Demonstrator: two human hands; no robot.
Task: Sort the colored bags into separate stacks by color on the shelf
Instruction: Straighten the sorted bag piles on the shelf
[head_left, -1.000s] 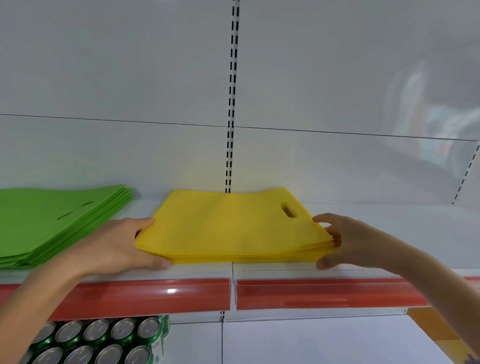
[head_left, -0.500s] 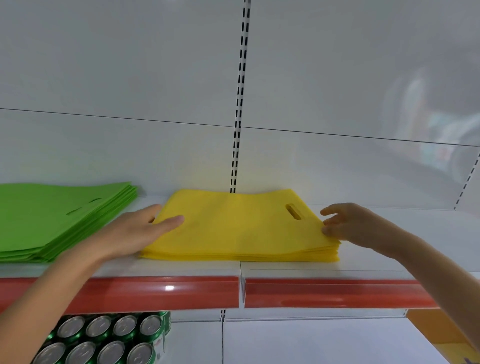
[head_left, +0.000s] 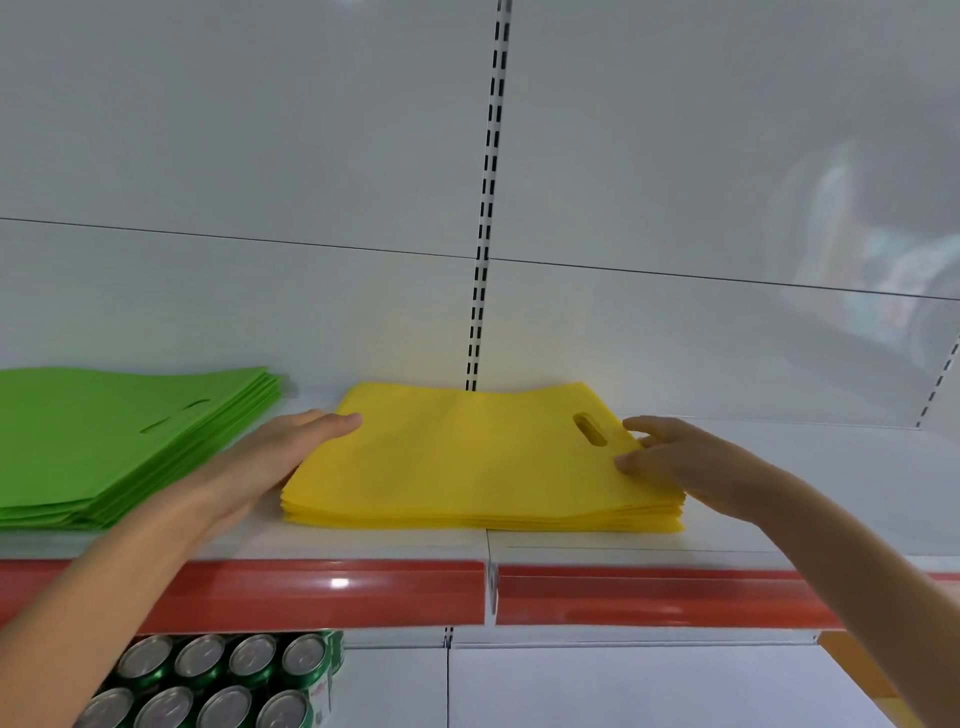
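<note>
A stack of yellow bags (head_left: 467, 457) lies flat on the white shelf (head_left: 831, 467), an oval handle slot near its right end. My left hand (head_left: 270, 457) lies flat with straight fingers against the stack's left edge, fingertips touching the far left corner. On the right edge of the stack sits my right hand (head_left: 670, 457), with loosely curled fingers and the thumb touching the top bag. A stack of green bags (head_left: 119, 436) sits on the same shelf to the left, apart from the yellow one.
The shelf has a red front strip (head_left: 332, 587) and a white back panel with a slotted upright (head_left: 483, 234). Several green drink cans (head_left: 223, 680) stand on the lower shelf at the left. White shelf surface stretches to the right of the yellow stack.
The yellow stack went from lifted at the shelf front to lying flat further back. Both hands let go of its ends and now rest against its edges.
</note>
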